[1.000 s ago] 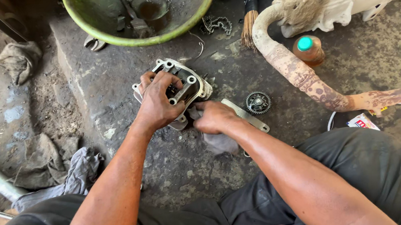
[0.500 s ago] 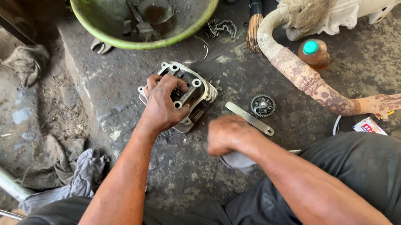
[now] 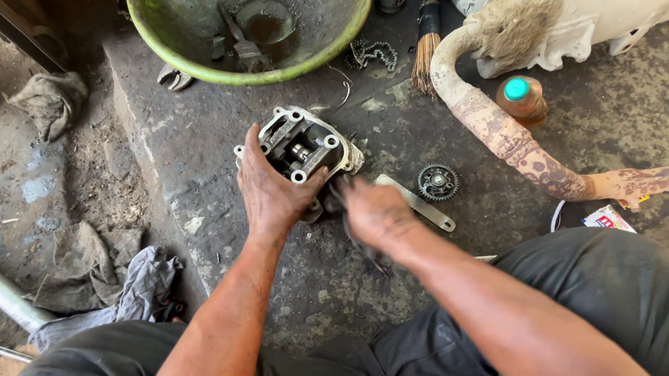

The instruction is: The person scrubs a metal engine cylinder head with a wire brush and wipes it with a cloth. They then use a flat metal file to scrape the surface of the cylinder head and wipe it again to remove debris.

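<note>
Gripping the heavy, rigid head (image 3: 303,151) by its left edge, left hand (image 3: 272,188) clamped, we wipe with the right hand (image 3: 375,213), its grip blurred.

1. The floor (image 3: 293,268) is rough, dark concrete, stained with oil and grime, in even daylight.
2. A raised concrete slab (image 3: 179,147) steps down at its left edge to a lower, dusty strip of ground (image 3: 7,183) with pale patches.
3. Crumpled grey rags (image 3: 100,265) lie on that lower ground.
4. At the top left, dark boards (image 3: 5,24) lean in shadow.
</note>
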